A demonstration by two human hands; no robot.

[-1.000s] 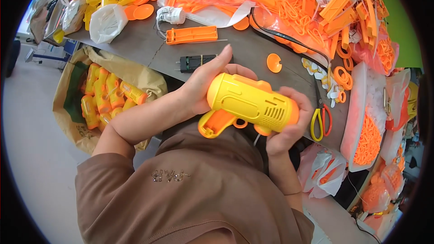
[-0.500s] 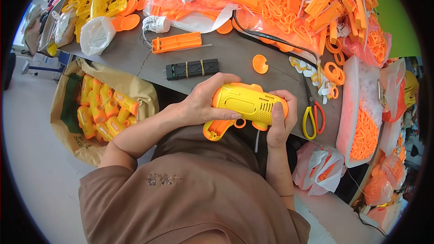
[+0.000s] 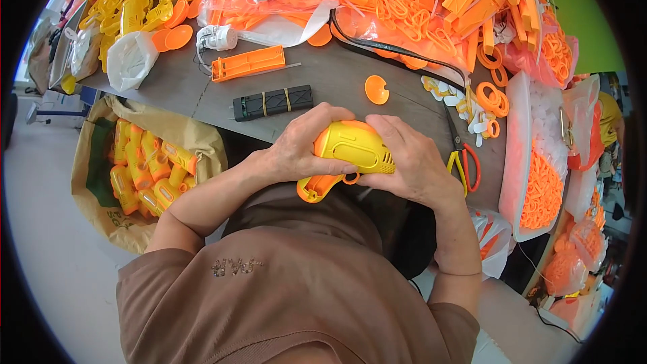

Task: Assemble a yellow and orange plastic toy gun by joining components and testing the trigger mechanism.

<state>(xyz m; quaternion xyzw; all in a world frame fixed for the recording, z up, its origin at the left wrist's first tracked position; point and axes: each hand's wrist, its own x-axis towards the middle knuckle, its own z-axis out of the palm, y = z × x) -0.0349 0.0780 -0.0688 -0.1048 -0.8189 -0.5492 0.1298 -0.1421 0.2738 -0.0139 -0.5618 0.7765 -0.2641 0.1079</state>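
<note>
A yellow toy gun (image 3: 350, 147) with orange trim lies sideways in both hands, above my lap at the table's near edge. My left hand (image 3: 300, 143) is closed round its rear end, thumb along the near side. My right hand (image 3: 419, 162) wraps the front end and hides most of it. The gun's orange-edged grip (image 3: 317, 187) points down toward me, its hollow inside showing. Just past the hands, a black oblong case (image 3: 273, 102) with two tan bands lies on the table. Beyond it sits an orange open tray-like part (image 3: 249, 63).
To the left, a tan bag (image 3: 202, 138) holds several similar yellow toys. Scissors (image 3: 464, 162) with red and yellow handles lie at the right, beside a white bin (image 3: 510, 182) of orange pieces. A notched orange disc (image 3: 377, 89) rests mid-table; heaped orange parts (image 3: 397, 17) fill the back.
My right hand has swung inward over the front of the toy gun, covering its vented end. The gun has shifted slightly left in view, as has the whole scene.
</note>
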